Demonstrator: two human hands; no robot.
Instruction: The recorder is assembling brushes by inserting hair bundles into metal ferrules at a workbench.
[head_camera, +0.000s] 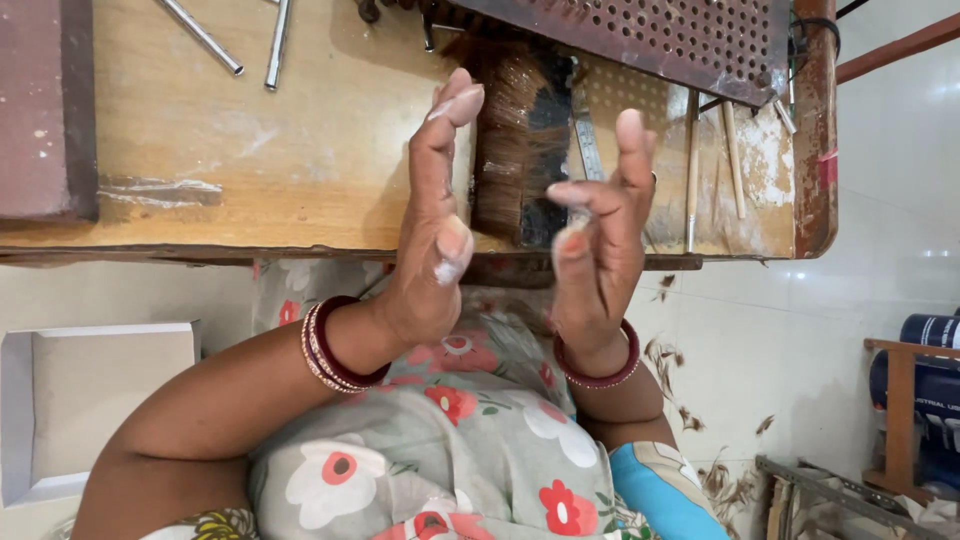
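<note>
Two bare hands rise over the scuffed wooden table (250, 150) in the head view, palms facing, nothing held. White paste smears the left hand (432, 250), fingers straight and apart; the right hand (598, 250) has fingers loosely curled, also empty. Between and just beyond them lies a brown-bristled brush with a dark block (520, 150), long axis running away from the body, about equally near both hands. Thin wooden sticks (712, 160) lie right of it.

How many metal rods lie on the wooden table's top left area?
2: one metal rod lies slanted near the table's top edge, the other rod just right of it, nearly upright. Both run out of frame, so more may be hidden.
</note>
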